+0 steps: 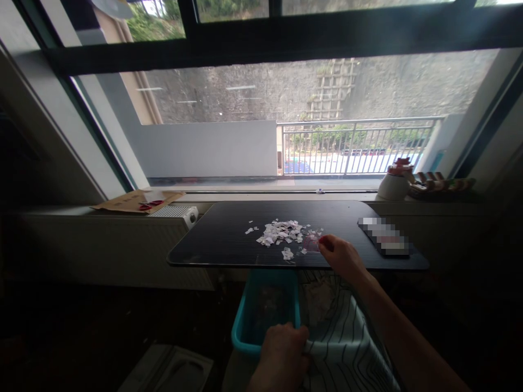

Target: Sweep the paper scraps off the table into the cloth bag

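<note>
On the dark table [229, 228] lies a loose heap of small white paper scraps [280, 231]. My right hand [339, 255] is at the heap's right side, fingers pinched together at the edge of a thin, see-through pinkish piece [311, 245]. Its fingertips are partly in shadow. Below the table edge, a turquoise bin [238, 326] has dim contents that I cannot make out. My left hand [284, 345] is closed at the bin's near right rim, its fingers mostly hidden. Beside it hangs striped cloth [339, 326] with pale scraps on it.
A dark flat object [384, 238], partly blurred out, lies at the table's right. Red-handled scissors [151, 205] rest on a brown envelope [122, 201] on the left sill. A white jug [393, 187] and a basket [443, 188] stand on the right sill, below the window.
</note>
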### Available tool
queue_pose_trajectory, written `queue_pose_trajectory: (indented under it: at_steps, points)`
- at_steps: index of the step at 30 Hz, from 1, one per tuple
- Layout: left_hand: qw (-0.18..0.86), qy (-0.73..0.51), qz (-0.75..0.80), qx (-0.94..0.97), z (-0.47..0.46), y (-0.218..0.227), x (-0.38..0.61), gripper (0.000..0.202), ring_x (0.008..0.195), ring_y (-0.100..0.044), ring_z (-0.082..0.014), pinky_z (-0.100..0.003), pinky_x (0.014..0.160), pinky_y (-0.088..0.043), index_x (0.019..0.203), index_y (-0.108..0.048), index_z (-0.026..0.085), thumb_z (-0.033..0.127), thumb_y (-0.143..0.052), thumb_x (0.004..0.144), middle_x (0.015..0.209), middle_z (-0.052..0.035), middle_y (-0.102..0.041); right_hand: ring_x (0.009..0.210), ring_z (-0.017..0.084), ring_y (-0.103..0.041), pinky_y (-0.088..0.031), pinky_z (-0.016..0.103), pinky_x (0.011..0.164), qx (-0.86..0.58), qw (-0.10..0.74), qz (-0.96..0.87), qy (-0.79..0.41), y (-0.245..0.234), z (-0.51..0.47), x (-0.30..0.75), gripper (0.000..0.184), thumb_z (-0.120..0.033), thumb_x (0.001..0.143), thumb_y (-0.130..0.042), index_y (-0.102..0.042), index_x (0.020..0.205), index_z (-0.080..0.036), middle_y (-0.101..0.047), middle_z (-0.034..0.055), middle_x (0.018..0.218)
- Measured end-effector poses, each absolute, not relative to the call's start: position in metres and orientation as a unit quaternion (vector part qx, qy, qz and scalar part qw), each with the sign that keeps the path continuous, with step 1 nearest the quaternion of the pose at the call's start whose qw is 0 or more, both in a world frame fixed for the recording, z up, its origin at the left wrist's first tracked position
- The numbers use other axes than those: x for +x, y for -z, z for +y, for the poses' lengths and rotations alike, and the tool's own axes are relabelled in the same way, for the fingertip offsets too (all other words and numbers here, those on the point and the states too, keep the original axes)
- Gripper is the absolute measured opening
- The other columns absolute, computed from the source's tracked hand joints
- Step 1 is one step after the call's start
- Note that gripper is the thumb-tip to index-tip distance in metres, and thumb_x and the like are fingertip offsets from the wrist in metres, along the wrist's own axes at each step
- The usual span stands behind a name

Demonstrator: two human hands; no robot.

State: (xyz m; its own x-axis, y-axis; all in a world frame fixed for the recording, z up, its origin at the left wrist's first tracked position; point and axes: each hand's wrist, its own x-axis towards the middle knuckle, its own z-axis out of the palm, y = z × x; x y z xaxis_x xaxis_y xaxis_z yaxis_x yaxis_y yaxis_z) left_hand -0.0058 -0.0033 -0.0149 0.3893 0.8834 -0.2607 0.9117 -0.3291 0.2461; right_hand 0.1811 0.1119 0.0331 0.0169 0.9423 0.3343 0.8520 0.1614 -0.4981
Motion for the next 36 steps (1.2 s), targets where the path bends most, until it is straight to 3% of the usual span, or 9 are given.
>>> queue_pose_trajectory:
  at_steps: [7,14,36]
  points:
    - [0.175,0.042,0.555,0.812,-0.004,0.019,-0.006,0.028,0.083,-0.063,-0.0287,-0.036,0.072,-0.048,0.092,-0.067,0.022,0.026,-0.055,0.067,0.09,-0.0083,-0.068,0.071,0.017,-0.062,-0.04,0.025,0.063,-0.577,0.345,-0.727,-0.139,-0.031,0.11,0.166,0.024,-0.035,0.083,-0.047,-0.064,0.091,-0.02,-0.069,0.0034,0.079]
    - [0.176,0.031,0.553,0.813,-0.005,0.019,-0.006,0.027,0.084,-0.063,-0.029,-0.037,0.073,-0.048,0.092,-0.066,0.022,0.026,-0.055,0.068,0.091,-0.0082,-0.068,0.068,0.018,-0.06,-0.035,0.026,0.059,-0.609,0.302,-0.731,-0.056,-0.036,0.112,0.154,0.023,-0.032,0.084,-0.044,-0.063,0.088,-0.02,-0.067,0.0044,0.074]
    - [0.179,0.034,0.55,0.815,-0.005,0.015,-0.005,0.026,0.084,-0.063,-0.0287,-0.037,0.073,-0.047,0.091,-0.066,0.021,0.025,-0.053,0.068,0.09,-0.0089,-0.068,0.067,0.016,-0.058,-0.037,0.025,0.059,-0.588,0.299,-0.744,-0.102,-0.041,0.113,0.164,0.021,-0.032,0.081,-0.047,-0.064,0.084,-0.019,-0.066,0.0029,0.074]
